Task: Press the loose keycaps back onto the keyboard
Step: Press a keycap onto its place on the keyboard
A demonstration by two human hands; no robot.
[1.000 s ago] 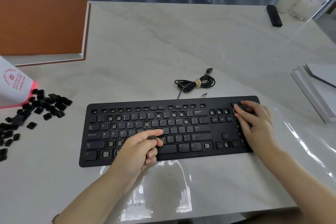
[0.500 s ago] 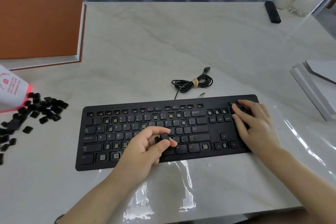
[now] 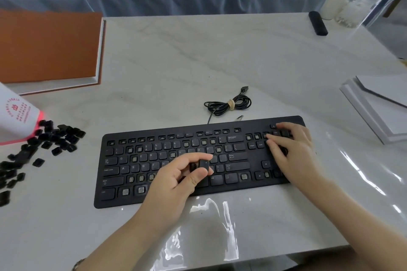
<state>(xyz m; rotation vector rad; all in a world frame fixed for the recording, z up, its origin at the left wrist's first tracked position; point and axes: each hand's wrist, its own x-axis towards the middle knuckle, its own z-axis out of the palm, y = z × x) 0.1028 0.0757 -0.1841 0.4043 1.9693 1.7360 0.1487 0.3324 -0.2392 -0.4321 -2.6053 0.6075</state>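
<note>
Keycap pile [image 3: 52, 136] left of keyboard [image 3: 167, 138]

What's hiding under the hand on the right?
The right hand rests on the keyboard's right end. A few black keys peek out beside its fingers; anything beneath the palm is covered.

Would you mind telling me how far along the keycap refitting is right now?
Partway. Done: many letter and number caps sit on the keyboard. In hand: the left hand pinches one keycap above the middle rows; the right hand rests on the keyboard's right end. Left: many bare sockets show, and a pile of loose keycaps lies on the table to the left.
</note>
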